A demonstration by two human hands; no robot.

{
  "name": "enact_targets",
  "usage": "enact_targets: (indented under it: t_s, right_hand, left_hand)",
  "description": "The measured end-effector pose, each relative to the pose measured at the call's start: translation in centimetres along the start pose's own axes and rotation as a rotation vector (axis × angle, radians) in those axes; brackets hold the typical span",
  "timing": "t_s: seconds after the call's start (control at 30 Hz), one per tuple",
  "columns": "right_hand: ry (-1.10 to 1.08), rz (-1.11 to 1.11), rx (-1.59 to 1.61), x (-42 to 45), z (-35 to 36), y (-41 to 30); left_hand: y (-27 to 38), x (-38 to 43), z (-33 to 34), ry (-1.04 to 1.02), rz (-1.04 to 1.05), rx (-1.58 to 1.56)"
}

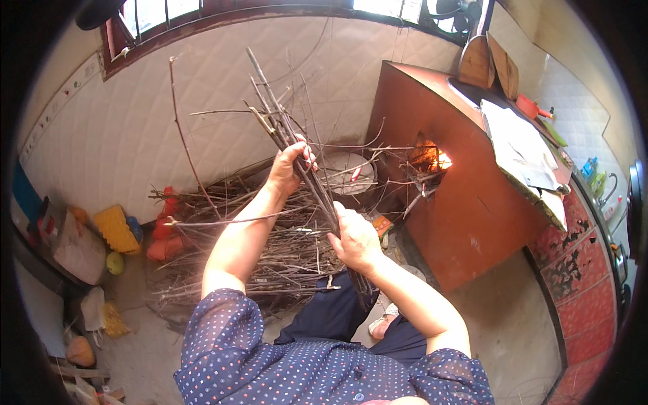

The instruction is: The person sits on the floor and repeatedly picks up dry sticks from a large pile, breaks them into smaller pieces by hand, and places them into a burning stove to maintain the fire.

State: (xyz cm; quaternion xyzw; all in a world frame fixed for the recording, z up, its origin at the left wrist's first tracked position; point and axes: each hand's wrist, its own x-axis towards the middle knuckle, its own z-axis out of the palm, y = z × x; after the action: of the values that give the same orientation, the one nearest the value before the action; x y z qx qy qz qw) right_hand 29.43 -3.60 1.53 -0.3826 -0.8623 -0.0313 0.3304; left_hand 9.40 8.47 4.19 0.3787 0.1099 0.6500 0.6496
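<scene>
Both my hands grip one bundle of thin dry sticks (318, 192), held aslant over my lap. My left hand (292, 164) closes round its upper part, and my right hand (356, 237) holds it lower down. The upper ends fan out towards the tiled wall; the lower ends reach down by my knee. Beneath and to the left lies a large pile of twigs (283, 253) on the floor. To the right, a fire (436, 158) burns in the square opening of a reddish-brown stove (455, 223), with twigs poking out of the opening.
A round pale lid or disc (349, 172) lies beside the stove. On the stove top are wooden boards (476, 66), a red-handled item and a cleaver (539, 177) on a white sheet. A yellow plastic basket (115, 228) and red bags (164, 240) stand at the left.
</scene>
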Motion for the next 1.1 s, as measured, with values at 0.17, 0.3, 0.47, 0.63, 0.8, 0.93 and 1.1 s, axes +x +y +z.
enact_targets:
  t_s: [0.17,0.3,0.47,0.63,0.8,0.93,1.1]
  right_hand:
    - [-0.037,-0.057,0.069,0.8,-1.0,-1.5]
    - [-0.049,-0.086,0.161,1.0,-1.4,-2.4]
    - [-0.071,-0.117,0.241,1.0,-1.9,-2.3]
    - [-0.028,-0.132,0.257,0.8,-2.9,-0.7]
    - [0.091,-0.016,0.353,3.5,-3.2,2.4]
    - [0.075,-0.009,0.473,5.8,-3.4,1.3]
    - [-0.156,-0.061,0.764,9.1,-3.2,-4.2]
  left_hand:
    - [3.8,-1.3,2.2,-0.121,0.1,0.097]
    - [6.3,-2.3,3.4,-0.153,0.151,0.137]
    - [12.7,-2.3,2.3,-0.113,0.425,0.199]
    - [15.3,-4.3,1.8,-0.223,0.321,0.215]
    - [16.0,-6.0,4.6,-0.332,0.317,0.277]
    - [16.3,-6.1,6.6,-0.272,0.297,0.332]
    - [16.1,-6.1,11.7,-0.331,0.348,0.495]
